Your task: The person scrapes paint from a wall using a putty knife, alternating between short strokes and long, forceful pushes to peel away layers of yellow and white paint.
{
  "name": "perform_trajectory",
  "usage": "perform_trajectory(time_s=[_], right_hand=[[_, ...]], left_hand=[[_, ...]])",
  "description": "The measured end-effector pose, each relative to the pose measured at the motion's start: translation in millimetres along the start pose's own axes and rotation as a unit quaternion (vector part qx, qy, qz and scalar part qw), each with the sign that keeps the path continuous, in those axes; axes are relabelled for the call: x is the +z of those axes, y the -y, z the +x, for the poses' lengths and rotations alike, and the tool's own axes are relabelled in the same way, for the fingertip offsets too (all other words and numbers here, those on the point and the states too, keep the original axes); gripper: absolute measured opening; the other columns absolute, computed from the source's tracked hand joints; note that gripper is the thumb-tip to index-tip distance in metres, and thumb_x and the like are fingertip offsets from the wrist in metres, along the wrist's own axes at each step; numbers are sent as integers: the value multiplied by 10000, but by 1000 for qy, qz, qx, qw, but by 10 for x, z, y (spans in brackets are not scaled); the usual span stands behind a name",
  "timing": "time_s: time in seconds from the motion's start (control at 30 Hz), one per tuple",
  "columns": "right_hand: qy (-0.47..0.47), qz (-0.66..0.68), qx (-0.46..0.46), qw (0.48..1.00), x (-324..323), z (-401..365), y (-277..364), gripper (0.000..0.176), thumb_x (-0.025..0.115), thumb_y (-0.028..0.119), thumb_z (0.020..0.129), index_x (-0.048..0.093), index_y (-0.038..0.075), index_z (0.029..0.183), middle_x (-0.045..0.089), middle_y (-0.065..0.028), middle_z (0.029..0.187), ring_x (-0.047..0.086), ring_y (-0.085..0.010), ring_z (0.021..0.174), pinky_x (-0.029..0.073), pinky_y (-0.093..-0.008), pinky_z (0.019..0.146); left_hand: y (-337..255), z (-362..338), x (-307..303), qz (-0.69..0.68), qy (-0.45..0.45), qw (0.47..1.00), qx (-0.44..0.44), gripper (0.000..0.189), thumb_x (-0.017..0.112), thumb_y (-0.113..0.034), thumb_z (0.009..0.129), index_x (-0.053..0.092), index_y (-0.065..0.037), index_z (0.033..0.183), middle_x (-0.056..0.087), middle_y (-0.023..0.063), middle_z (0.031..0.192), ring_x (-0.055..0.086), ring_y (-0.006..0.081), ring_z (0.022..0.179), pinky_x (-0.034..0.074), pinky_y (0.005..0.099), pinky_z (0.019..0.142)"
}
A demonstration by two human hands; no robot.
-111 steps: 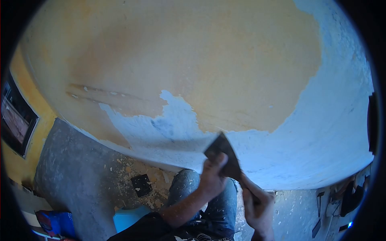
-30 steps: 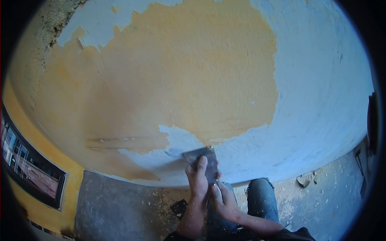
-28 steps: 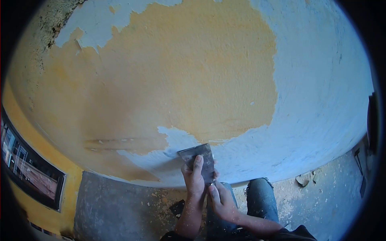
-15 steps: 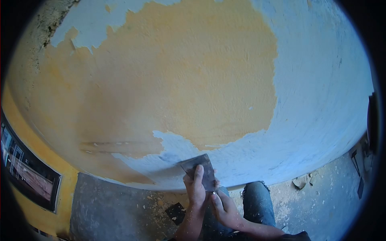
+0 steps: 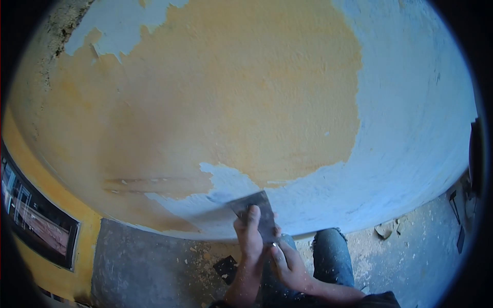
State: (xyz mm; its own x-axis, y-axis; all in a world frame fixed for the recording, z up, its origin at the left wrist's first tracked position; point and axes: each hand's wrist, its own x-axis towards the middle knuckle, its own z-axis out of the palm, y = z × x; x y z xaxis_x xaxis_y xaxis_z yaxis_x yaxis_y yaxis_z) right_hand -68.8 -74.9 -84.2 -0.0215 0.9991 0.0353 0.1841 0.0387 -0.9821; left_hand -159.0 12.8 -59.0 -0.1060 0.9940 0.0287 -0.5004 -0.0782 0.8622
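Note:
In front of the lower wall I hold a flat, dark scraper (image 5: 263,218) with a broad rectangular blade. My left hand (image 5: 248,238) is closed on it, thumb pressed flat on the near face and fingers behind. Just below, my right hand (image 5: 291,268) is wrapped round the scraper's lower end, which its fingers mostly hide. The blade's upper edge overlaps the white paint (image 5: 318,192) near the ragged border of the bare yellow patch (image 5: 277,102).
Flakes and dust litter the grey floor (image 5: 149,256), with a dark square piece (image 5: 225,269) left of my arms. My knee (image 5: 333,251) is close to the wall base. Larger peeled chips (image 5: 383,232) lie rightward. A dark-framed window (image 5: 46,226) stands at left.
The view has shifted slightly, so the wall patch sits a little higher and further right. Both hands keep the same grip, and the scraper appears slightly higher in view.

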Motion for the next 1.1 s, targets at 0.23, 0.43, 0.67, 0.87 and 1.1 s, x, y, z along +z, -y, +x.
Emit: perform_trajectory(time_s=[0.23,0.43,0.67,0.87,1.1], right_hand=[[25,35,9,999,10,88,215,328,447,279,1050,521,-35,987,586,-229,707,625,-413,688,477,-455,659],[20,52,18,998,-28,156,233,321,433,287,1062,504,0,936,541,-123,683,551,-278,641,443,-377,612],[21,5,7,1000,-94,-9,38,292,460,247,1044,502,-29,959,576,-239,675,611,-457,669,456,-482,606],[24,28,46,998,-125,-21,122,276,462,238,1043,507,-27,986,591,-256,694,622,-475,714,467,-486,623],[25,14,-16,999,-111,120,236,293,473,250,1041,518,-32,977,592,-260,701,615,-485,722,463,-479,622]], left_hand=[[-147,55,15,-52,4,999,6,313,626,-308,979,611,5,976,659,137,741,604,187,481,502,308,410],[-147,107,75,-36,-6,999,21,309,626,-302,977,602,6,970,641,135,750,589,200,478,492,313,402],[-11,-26,142,-1,-36,999,-7,346,598,-367,986,586,-22,975,612,118,749,558,175,459,453,286,377],[-6,-15,88,-11,-35,999,-12,330,606,-357,983,589,-28,991,624,123,732,559,178,432,454,290,365],[-159,74,133,-55,-24,998,17,311,635,-310,972,610,1,960,649,145,719,589,194,448,492,313,383]])
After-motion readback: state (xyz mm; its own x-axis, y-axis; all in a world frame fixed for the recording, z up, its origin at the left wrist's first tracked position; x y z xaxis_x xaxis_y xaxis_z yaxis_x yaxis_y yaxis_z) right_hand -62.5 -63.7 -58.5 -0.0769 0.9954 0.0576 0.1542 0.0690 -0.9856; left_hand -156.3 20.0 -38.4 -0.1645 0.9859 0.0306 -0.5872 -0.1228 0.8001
